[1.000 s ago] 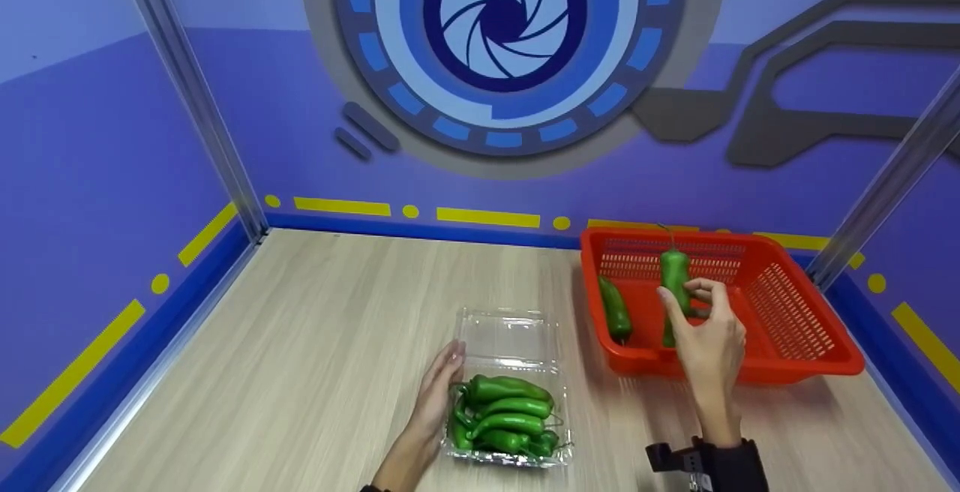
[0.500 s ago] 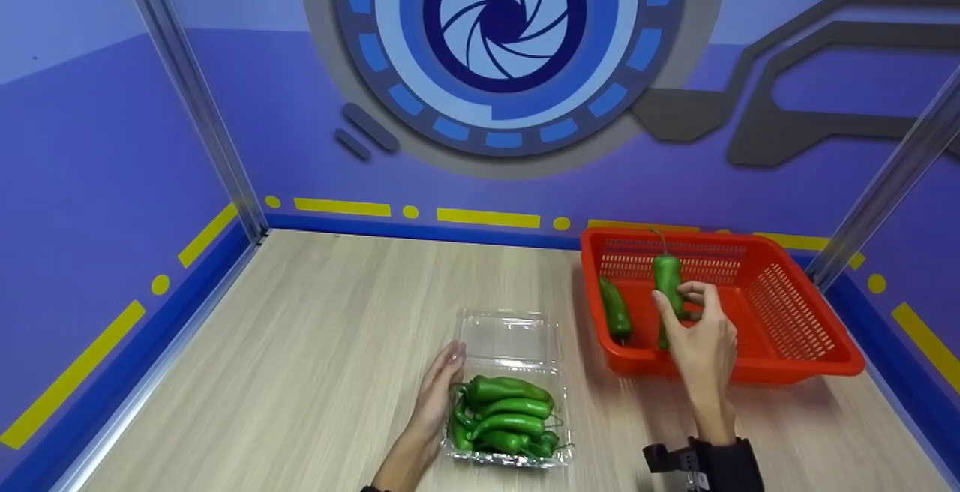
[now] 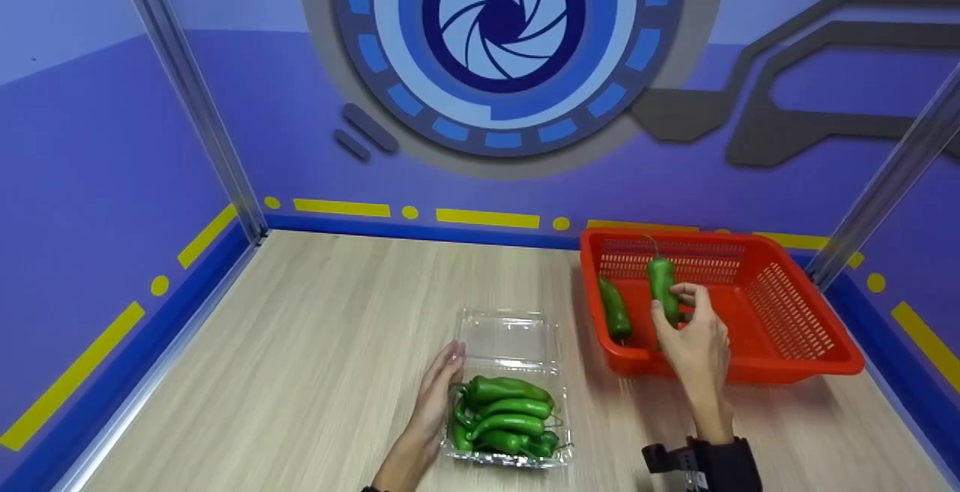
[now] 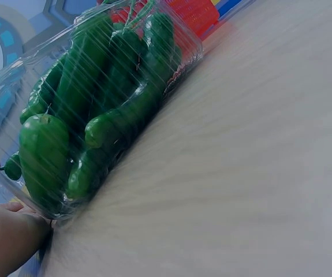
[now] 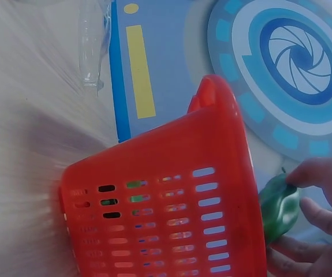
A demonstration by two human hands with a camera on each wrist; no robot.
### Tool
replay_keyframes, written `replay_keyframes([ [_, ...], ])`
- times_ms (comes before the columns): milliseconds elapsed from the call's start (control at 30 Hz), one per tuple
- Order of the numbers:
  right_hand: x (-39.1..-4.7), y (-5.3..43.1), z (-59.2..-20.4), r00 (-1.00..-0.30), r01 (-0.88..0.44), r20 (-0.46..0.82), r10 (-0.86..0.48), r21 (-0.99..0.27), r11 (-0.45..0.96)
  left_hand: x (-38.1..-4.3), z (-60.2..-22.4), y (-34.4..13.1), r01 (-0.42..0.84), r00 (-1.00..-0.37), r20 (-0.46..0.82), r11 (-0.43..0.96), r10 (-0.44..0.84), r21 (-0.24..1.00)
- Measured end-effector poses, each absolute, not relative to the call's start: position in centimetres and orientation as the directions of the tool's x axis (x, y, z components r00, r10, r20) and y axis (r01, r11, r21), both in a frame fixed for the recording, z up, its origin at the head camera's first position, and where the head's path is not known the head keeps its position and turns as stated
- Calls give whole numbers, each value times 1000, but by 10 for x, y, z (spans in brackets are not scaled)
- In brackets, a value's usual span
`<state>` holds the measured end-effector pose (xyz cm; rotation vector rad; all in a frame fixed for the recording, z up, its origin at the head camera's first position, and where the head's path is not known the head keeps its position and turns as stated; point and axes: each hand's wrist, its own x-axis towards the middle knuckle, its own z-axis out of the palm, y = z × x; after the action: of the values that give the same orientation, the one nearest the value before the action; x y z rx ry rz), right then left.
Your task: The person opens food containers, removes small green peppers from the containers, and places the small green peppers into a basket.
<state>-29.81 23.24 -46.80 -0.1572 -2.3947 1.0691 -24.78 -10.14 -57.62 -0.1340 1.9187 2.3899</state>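
Note:
My right hand (image 3: 697, 346) pinches a long green chili pepper (image 3: 661, 279) between thumb and fingers, stem end up, at the red basket (image 3: 780, 369). In the right wrist view part of that pepper (image 5: 281, 208) shows beyond the basket's rim; the basket wall hides the rest. Another green pepper (image 3: 615, 310) lies inside along the basket's left wall. A clear plastic clamshell box (image 3: 510, 338) stands with its lid folded back, holding several green peppers (image 3: 510, 406). Against the box's left side rests my left hand (image 3: 433, 400), fingers extended; the left wrist view shows part of it (image 4: 7, 231).
The wooden tabletop (image 3: 315, 342) stretches left of the box. Behind it rises a blue and purple printed wall (image 3: 510, 184), with metal posts (image 3: 202, 102) at the corners. The basket stands right of the box, near the back wall.
My right hand has shifted slightly left and down in the head view with the pepper, which tilts a little more to the left. My left hand and the box have stayed put.

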Motion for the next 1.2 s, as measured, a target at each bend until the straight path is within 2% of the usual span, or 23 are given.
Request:
replay_keyframes([
  [200, -299, 232, -469, -874, -92, 396, 283, -706, 702, -248, -577, -101, -106, -994, -106, -221, 11, 969],
  [633, -304, 230, -481, -838, -137, 489, 242, -618, 775, -247, -578, -102, -98, -995, -100, -209, 0, 973],
  [1200, -308, 232, -490, -838, -158, 511, 193, -565, 810, -248, -578, -102, -114, -993, -116, -214, 2, 970],
])
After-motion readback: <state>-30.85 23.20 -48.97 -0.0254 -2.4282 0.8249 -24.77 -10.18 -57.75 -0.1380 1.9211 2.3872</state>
